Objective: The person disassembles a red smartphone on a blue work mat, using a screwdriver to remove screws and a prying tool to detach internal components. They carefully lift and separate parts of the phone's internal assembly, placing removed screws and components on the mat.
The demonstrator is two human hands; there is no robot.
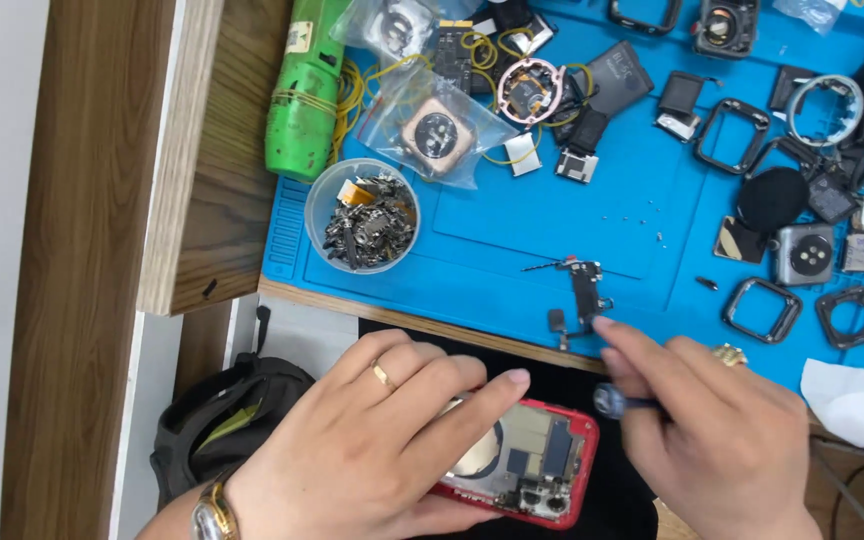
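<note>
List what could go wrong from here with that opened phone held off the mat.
1. The red opened phone is held by the left hand beyond the desk edge, over the lap; a slip could drop it.
2. The screwdriver in the right hand might skid onto exposed parts.
3. Loose tiny screws on the blue mat could scatter.

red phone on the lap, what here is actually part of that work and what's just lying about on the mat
In hand:
- opened red phone, held by the left hand
- dark-tipped tool in the right hand
- black flex cable part, right by the right fingertips

Lying about:
- clear tub of small metal parts
- green tool
- square watch frames
- bagged watch back
- blue mat
</note>
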